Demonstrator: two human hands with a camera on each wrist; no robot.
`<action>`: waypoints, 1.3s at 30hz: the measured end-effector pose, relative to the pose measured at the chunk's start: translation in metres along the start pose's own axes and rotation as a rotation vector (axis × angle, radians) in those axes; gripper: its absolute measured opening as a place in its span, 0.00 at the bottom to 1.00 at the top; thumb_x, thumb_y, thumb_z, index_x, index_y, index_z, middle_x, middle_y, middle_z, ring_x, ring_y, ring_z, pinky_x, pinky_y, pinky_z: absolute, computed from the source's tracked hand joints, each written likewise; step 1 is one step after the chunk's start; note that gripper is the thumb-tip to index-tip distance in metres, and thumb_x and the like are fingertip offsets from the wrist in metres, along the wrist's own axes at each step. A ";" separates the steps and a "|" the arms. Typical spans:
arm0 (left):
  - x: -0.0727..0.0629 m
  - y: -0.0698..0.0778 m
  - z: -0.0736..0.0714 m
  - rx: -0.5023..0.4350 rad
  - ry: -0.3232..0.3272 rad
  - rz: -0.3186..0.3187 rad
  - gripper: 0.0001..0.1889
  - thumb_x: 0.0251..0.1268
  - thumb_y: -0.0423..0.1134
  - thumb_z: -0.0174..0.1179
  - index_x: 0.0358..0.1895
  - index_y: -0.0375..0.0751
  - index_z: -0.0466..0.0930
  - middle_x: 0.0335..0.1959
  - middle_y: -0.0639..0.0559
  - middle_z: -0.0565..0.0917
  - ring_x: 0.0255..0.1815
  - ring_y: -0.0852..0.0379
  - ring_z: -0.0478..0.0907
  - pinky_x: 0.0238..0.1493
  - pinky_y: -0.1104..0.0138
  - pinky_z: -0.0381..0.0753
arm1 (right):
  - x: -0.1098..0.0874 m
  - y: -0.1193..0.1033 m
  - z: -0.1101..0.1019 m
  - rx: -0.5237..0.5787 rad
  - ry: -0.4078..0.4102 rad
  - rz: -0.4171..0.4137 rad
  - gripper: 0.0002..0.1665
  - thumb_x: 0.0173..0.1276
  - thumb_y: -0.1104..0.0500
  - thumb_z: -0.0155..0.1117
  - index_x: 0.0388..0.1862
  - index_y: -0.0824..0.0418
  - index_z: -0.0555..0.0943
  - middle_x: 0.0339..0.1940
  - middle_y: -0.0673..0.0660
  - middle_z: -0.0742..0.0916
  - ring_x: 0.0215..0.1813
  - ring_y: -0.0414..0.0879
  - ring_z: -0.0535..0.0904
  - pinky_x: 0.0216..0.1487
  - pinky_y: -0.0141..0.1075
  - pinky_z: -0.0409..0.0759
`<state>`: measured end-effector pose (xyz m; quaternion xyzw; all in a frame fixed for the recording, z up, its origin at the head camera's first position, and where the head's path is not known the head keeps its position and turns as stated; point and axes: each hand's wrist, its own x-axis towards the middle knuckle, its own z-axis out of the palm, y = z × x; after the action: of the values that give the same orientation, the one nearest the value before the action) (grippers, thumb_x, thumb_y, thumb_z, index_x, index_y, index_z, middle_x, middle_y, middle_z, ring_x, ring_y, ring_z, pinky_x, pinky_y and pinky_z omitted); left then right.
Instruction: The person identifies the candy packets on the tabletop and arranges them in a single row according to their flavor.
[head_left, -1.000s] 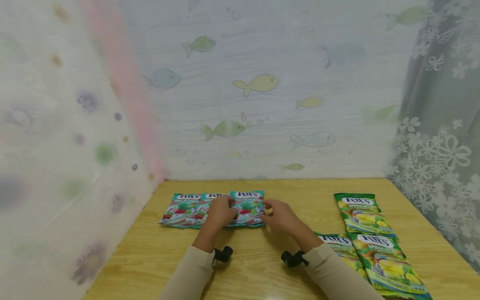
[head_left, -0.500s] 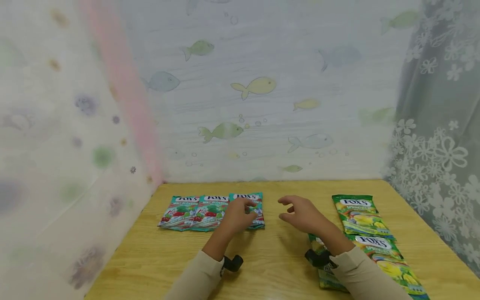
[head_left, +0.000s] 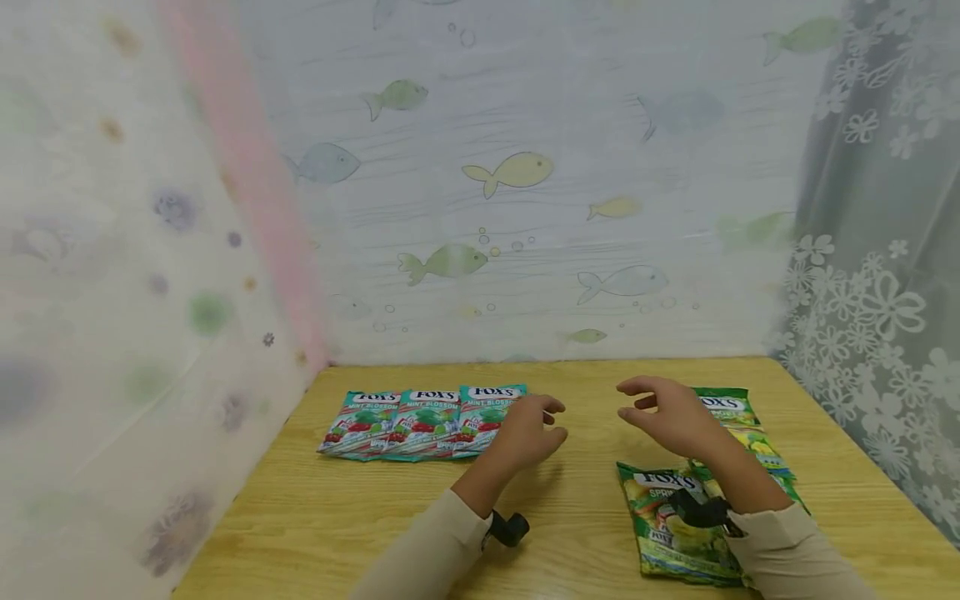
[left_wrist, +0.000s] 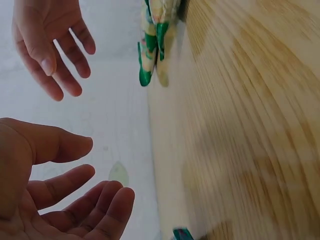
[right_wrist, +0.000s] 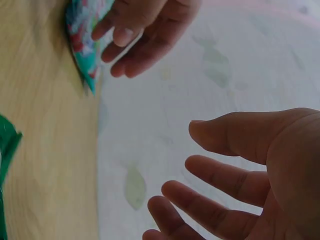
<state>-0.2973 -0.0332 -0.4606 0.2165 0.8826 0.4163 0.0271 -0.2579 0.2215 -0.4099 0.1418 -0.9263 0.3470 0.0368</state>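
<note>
Three teal candy bags labelled Mint Blossom, the left one (head_left: 363,427), the middle one (head_left: 423,427) and the right one (head_left: 480,417), lie overlapping in a row at the table's back left. My left hand (head_left: 525,433) hovers just right of them with loosely bent fingers, holding nothing and hiding part of the right bag. My right hand (head_left: 671,415) is in the air, its fingers apart and nothing held, in front of a green and yellow Springtea candy bag (head_left: 759,442). Closer to me lies another green candy bag (head_left: 656,533), partly covered by my right wrist.
A third green bag (head_left: 783,482) is mostly hidden under the right forearm. The wooden table (head_left: 322,517) meets a fish-patterned wall covering (head_left: 525,275) at the back. A flower-printed sheet (head_left: 150,375) hangs at left, a grey lace curtain (head_left: 862,308) at right.
Both hands have left the right teal bag and moved rightward through the air, the right hand toward the green bags. The teal bags stay in their row.
</note>
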 end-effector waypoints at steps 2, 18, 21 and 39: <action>0.004 0.007 0.005 -0.008 -0.010 -0.002 0.19 0.73 0.40 0.64 0.65 0.45 0.81 0.64 0.45 0.80 0.59 0.50 0.82 0.50 0.59 0.86 | -0.003 0.005 -0.009 -0.007 0.022 0.009 0.28 0.77 0.50 0.65 0.70 0.61 0.78 0.68 0.67 0.81 0.64 0.66 0.80 0.50 0.53 0.86; 0.032 0.040 0.062 0.021 -0.115 0.001 0.20 0.73 0.40 0.63 0.65 0.45 0.81 0.61 0.58 0.83 0.54 0.63 0.82 0.47 0.68 0.84 | -0.021 0.059 -0.063 0.002 0.091 0.139 0.37 0.82 0.42 0.54 0.75 0.68 0.70 0.73 0.76 0.73 0.69 0.75 0.71 0.53 0.59 0.83; 0.035 0.050 0.074 0.004 -0.128 -0.017 0.20 0.73 0.41 0.64 0.65 0.45 0.82 0.59 0.57 0.84 0.53 0.63 0.82 0.47 0.68 0.84 | -0.024 0.073 -0.070 0.002 0.093 0.179 0.38 0.83 0.41 0.52 0.75 0.70 0.69 0.73 0.77 0.70 0.69 0.77 0.69 0.52 0.60 0.81; 0.058 0.091 0.122 -0.153 -0.173 -0.194 0.27 0.69 0.46 0.66 0.70 0.49 0.76 0.61 0.57 0.82 0.44 0.58 0.81 0.41 0.61 0.81 | -0.039 0.138 -0.085 0.027 0.038 0.353 0.43 0.84 0.43 0.46 0.75 0.81 0.61 0.68 0.87 0.69 0.56 0.75 0.78 0.43 0.52 0.83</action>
<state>-0.2889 0.1295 -0.4644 0.1627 0.8595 0.4576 0.1595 -0.2629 0.3857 -0.4398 -0.0288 -0.9313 0.3631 -0.0091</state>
